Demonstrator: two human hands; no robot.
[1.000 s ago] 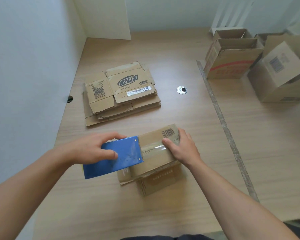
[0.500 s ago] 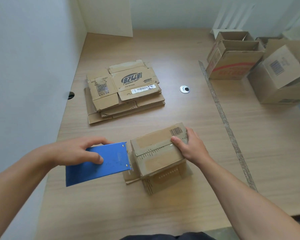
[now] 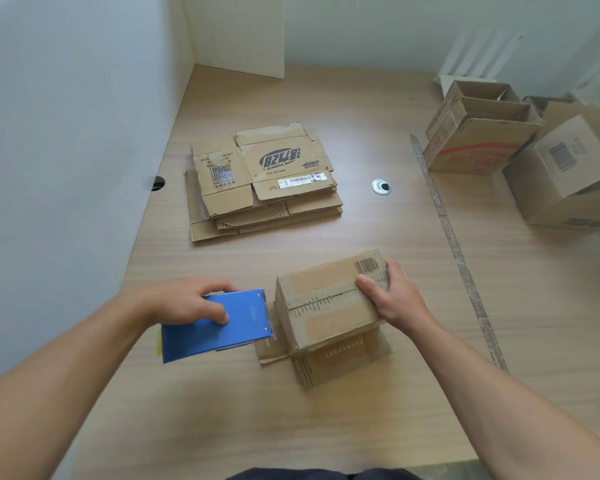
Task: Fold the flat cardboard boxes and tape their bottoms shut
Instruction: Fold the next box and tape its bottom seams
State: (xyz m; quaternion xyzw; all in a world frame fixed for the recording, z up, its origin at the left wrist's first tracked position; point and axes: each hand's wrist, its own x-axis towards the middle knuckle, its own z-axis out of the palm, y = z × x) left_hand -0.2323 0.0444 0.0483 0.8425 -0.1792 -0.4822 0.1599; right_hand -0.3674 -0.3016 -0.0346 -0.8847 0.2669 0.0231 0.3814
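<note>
Fig.: L grip point(image 3: 184, 301) w/ tape dispenser point(image 3: 222, 336), R grip point(image 3: 395, 301) on box point(image 3: 326, 306), near edge of table point(image 3: 222, 417).

Detail: L grip is curled round the blue dispenser, thumb on its flat side, fingers over the top edge. The dispenser's front end sits just beside the box's L face; contact can't be told. R grip clamps the box's R end, thumb on the upper face by the centre seam, fingers down the far side next to a barcode. The box stands at table centre-front, closed flaps up, loose flaps splayed on the table beneath. Behind it, approx. mid-table, lies the flat stack point(image 3: 264, 188) of unfolded boxes, printed side up. R of the stack: round metal grommet point(image 3: 381, 187). Far R, past a worn strip point(image 3: 444, 216) across the table: the assembled boxes point(image 3: 478, 143), grouped and touching.
</note>
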